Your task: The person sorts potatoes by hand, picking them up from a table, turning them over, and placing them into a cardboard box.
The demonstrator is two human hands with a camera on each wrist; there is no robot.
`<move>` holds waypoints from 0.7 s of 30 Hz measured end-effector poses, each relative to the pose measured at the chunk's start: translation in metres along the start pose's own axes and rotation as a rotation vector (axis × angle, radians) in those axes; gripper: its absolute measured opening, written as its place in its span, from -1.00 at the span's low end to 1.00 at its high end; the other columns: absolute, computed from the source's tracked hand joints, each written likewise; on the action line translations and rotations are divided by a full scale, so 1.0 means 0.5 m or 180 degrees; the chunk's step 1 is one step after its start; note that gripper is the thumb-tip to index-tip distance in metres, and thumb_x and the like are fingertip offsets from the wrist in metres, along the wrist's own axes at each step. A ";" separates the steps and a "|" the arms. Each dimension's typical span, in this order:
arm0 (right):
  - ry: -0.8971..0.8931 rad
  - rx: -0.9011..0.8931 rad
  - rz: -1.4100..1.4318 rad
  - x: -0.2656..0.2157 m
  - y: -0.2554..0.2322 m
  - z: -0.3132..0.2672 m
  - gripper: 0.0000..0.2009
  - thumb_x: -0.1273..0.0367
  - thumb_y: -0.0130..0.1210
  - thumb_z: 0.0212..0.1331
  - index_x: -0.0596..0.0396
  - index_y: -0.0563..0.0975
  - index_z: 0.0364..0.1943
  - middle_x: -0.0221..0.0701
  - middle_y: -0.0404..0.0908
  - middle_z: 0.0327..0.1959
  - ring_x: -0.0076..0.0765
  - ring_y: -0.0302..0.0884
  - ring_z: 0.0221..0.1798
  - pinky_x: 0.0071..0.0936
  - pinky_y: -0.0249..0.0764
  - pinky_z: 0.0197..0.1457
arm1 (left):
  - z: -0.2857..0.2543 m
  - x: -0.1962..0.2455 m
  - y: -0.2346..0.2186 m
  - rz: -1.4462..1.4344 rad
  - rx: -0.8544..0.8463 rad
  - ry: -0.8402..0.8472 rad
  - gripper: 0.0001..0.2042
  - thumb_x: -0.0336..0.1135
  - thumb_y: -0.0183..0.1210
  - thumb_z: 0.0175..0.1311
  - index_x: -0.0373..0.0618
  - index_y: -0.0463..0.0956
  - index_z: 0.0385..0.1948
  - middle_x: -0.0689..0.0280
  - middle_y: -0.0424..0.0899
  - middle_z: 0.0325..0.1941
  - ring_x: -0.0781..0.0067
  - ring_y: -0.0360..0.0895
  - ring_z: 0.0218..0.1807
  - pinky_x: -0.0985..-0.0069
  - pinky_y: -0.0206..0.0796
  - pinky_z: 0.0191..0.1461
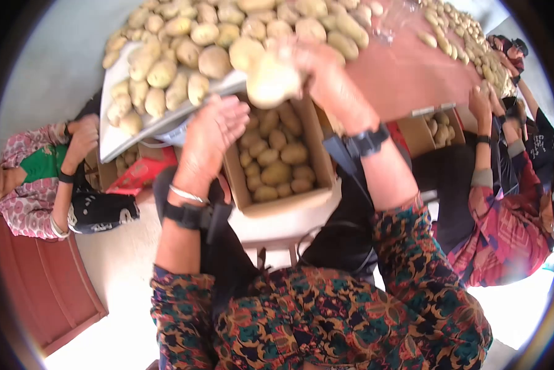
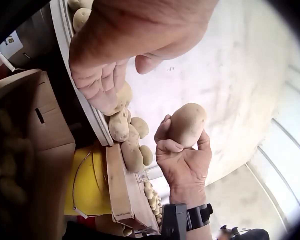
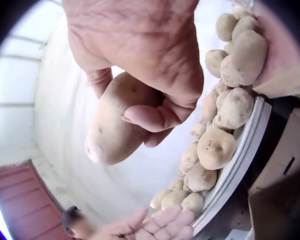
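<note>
My right hand (image 1: 317,68) grips a large pale potato (image 1: 274,80) above the near edge of the table, with thumb and fingers curled round it. The same potato (image 3: 115,125) fills the middle of the right wrist view. My left hand (image 1: 218,126) is beside the table edge with nothing in it, its fingers loosely extended. In the left wrist view its fingers (image 2: 97,82) overlap the white table rim and a few potatoes. Below both hands stands a cardboard box (image 1: 323,163) holding many potatoes (image 1: 277,172).
Potatoes (image 1: 215,58) lie heaped on the white-edged tabletop (image 1: 107,139), and more (image 1: 455,31) lie across the pinkish surface (image 1: 406,77) to the right. A yellow bucket (image 2: 92,182) stands beside the box. People work at both sides, with another potato box (image 1: 415,139) at right.
</note>
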State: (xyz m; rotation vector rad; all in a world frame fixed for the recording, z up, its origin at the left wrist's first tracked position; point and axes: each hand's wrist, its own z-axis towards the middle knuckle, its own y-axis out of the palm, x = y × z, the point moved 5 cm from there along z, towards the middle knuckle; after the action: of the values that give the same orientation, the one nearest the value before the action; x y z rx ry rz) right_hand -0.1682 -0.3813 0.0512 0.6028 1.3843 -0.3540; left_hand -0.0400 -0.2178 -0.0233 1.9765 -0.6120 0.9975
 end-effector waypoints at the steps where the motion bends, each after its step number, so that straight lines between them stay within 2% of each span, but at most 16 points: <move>1: 0.0035 -0.0261 -0.0577 -0.007 0.013 -0.008 -0.72 0.20 0.12 0.15 -0.01 0.55 -0.11 -0.55 0.57 -0.35 -0.71 0.45 -0.40 -0.66 0.34 -0.52 | 0.001 -0.004 0.012 -0.0169 -0.0008 -0.0111 -0.46 0.07 -0.12 0.43 -0.29 0.35 0.13 0.11 0.58 0.07 0.28 0.54 0.08 0.37 0.38 0.18; 2: -0.0017 -0.0323 -0.1057 -0.006 0.026 -0.015 -0.67 0.20 0.15 0.15 0.02 0.52 -0.04 -0.48 0.58 -0.30 -0.64 0.48 -0.36 -0.62 0.39 -0.49 | -0.005 -0.011 0.034 -0.0343 -0.0019 -0.0243 -0.44 0.10 -0.13 0.43 -0.28 0.35 0.14 0.10 0.58 0.08 0.28 0.54 0.09 0.37 0.39 0.18; 3: 0.0073 -0.0619 -0.1329 0.006 0.038 -0.021 -0.65 0.20 0.15 0.18 -0.02 0.51 0.03 -0.46 0.56 -0.19 -0.64 0.50 -0.28 -0.71 0.44 -0.41 | -0.014 -0.009 0.069 -0.0589 -0.0150 -0.0125 -0.42 0.13 -0.13 0.42 -0.27 0.34 0.15 0.12 0.58 0.07 0.26 0.54 0.08 0.35 0.45 0.10; 4: -0.0452 -0.0882 -0.1839 0.018 0.053 -0.016 -0.63 0.21 0.17 0.20 0.03 0.49 0.05 -0.44 0.57 -0.18 -0.60 0.50 -0.27 -0.69 0.46 -0.38 | -0.023 -0.010 0.096 -0.0842 -0.0274 -0.0036 -0.40 0.17 -0.13 0.40 -0.26 0.34 0.16 0.13 0.58 0.05 0.24 0.55 0.06 0.33 0.50 0.02; 6: -0.0275 -0.0781 -0.1800 0.032 0.069 -0.013 -0.66 0.24 0.15 0.24 0.08 0.49 0.04 -0.41 0.58 -0.17 -0.63 0.50 -0.23 -0.68 0.45 -0.38 | -0.022 -0.033 0.107 -0.1041 -0.0619 -0.0205 -0.37 0.23 -0.12 0.36 -0.24 0.38 0.09 0.11 0.63 -0.10 0.16 0.62 -0.13 0.29 0.56 -0.20; 7: 0.0008 -0.0606 -0.1428 0.033 0.066 -0.005 -0.70 0.28 0.13 0.27 0.13 0.49 0.00 -0.41 0.60 -0.20 -0.64 0.54 -0.23 -0.67 0.44 -0.39 | -0.011 -0.077 0.083 -0.0966 -0.0654 -0.0768 -0.36 0.29 -0.10 0.31 -0.22 0.43 -0.01 0.07 0.65 -0.27 0.11 0.64 -0.35 0.25 0.55 -0.35; 8: 0.0020 -0.0627 -0.1462 0.033 0.067 0.005 -0.70 0.28 0.13 0.27 0.13 0.49 0.00 -0.41 0.60 -0.20 -0.64 0.54 -0.23 -0.67 0.44 -0.39 | -0.011 -0.096 0.077 -0.0878 -0.0372 -0.1010 -0.37 0.32 -0.11 0.29 -0.20 0.47 -0.10 0.03 0.64 -0.37 0.09 0.63 -0.46 0.26 0.52 -0.40; 10: -0.0054 0.0238 -0.1162 0.033 0.036 0.032 -0.73 0.29 0.14 0.26 0.16 0.50 -0.06 -0.45 0.61 -0.26 -0.63 0.58 -0.27 -0.68 0.40 -0.42 | -0.010 -0.116 0.078 -0.1302 -0.0300 -0.1429 -0.38 0.31 -0.11 0.29 -0.16 0.48 -0.11 0.03 0.64 -0.37 0.07 0.62 -0.43 0.23 0.51 -0.36; 12: -0.0279 0.0475 -0.1350 0.034 0.029 0.048 -0.76 0.33 0.14 0.25 0.16 0.51 -0.09 -0.46 0.61 -0.31 -0.60 0.60 -0.31 -0.69 0.37 -0.44 | -0.005 -0.113 0.070 -0.1493 -0.0311 -0.1283 -0.41 0.29 -0.11 0.31 -0.14 0.47 -0.10 0.04 0.64 -0.34 0.07 0.62 -0.39 0.21 0.50 -0.31; 14: -0.0180 0.0977 -0.1184 0.036 0.020 0.056 -0.80 0.41 0.14 0.21 0.25 0.53 -0.14 -0.39 0.60 -0.34 -0.59 0.54 -0.34 -0.57 0.50 -0.24 | 0.003 -0.100 0.069 -0.1681 -0.0351 -0.1098 -0.44 0.26 -0.11 0.32 -0.12 0.47 -0.10 0.05 0.64 -0.30 0.06 0.61 -0.35 0.18 0.49 -0.25; 15: -0.0188 0.0973 -0.1247 0.055 0.012 0.070 -0.76 0.42 0.14 0.16 0.27 0.53 -0.13 -0.31 0.62 -0.32 -0.48 0.58 -0.29 -0.47 0.52 -0.18 | 0.008 -0.092 0.058 -0.1740 0.0015 -0.0853 -0.47 0.23 -0.10 0.33 -0.10 0.46 -0.08 0.08 0.63 -0.26 0.06 0.60 -0.31 0.17 0.48 -0.21; 16: -0.0221 0.0948 -0.1273 0.073 0.006 0.088 -0.76 0.42 0.14 0.16 0.27 0.53 -0.13 -0.31 0.62 -0.32 -0.48 0.58 -0.29 -0.47 0.52 -0.18 | 0.009 -0.082 0.044 -0.1800 0.0390 -0.0609 -0.50 0.21 -0.09 0.33 -0.08 0.44 -0.07 0.10 0.63 -0.22 0.06 0.60 -0.26 0.15 0.47 -0.16; 18: -0.0510 0.0916 -0.1673 0.074 0.014 0.124 -0.70 0.40 0.15 0.09 0.28 0.52 -0.11 -0.21 0.65 -0.29 -0.31 0.63 -0.21 -0.37 0.52 -0.13 | 0.009 -0.061 0.039 -0.1843 0.0439 -0.0422 -0.54 0.14 -0.06 0.34 -0.07 0.40 -0.04 0.15 0.59 -0.15 0.07 0.58 -0.19 0.14 0.47 -0.13; 19: -0.0636 0.0840 -0.2010 0.071 0.014 0.147 -0.69 0.38 0.14 0.04 0.24 0.52 -0.12 -0.11 0.65 -0.27 -0.09 0.62 -0.18 -0.25 0.51 -0.10 | 0.010 -0.054 0.037 -0.1918 0.0510 -0.0372 -0.56 0.13 -0.05 0.34 -0.06 0.39 -0.03 0.17 0.58 -0.14 0.09 0.57 -0.16 0.13 0.46 -0.11; 20: -0.0642 0.0810 -0.2019 0.054 0.031 0.166 -0.69 0.38 0.14 0.04 0.24 0.52 -0.12 -0.11 0.65 -0.27 -0.09 0.62 -0.18 -0.25 0.51 -0.10 | 0.007 -0.047 0.036 -0.1989 0.0588 -0.0328 -0.57 0.12 -0.04 0.34 -0.04 0.38 -0.02 0.19 0.57 -0.13 0.10 0.56 -0.13 0.11 0.45 -0.08; 21: -0.0804 0.0719 -0.2553 0.026 0.063 0.185 -0.70 0.37 0.13 0.04 0.23 0.51 -0.14 -0.11 0.64 -0.27 -0.02 0.61 -0.19 -0.21 0.51 -0.10 | 0.000 -0.032 0.043 -0.2045 0.0568 -0.0335 -0.58 0.10 -0.03 0.33 -0.03 0.36 -0.01 0.21 0.54 -0.09 0.14 0.53 -0.07 0.10 0.43 -0.04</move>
State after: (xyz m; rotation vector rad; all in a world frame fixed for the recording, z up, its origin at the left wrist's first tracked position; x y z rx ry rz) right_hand -0.0737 -0.4093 0.0512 0.1431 1.2983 -1.1990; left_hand -0.0642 -0.2284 -0.0266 2.1791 0.0787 0.5623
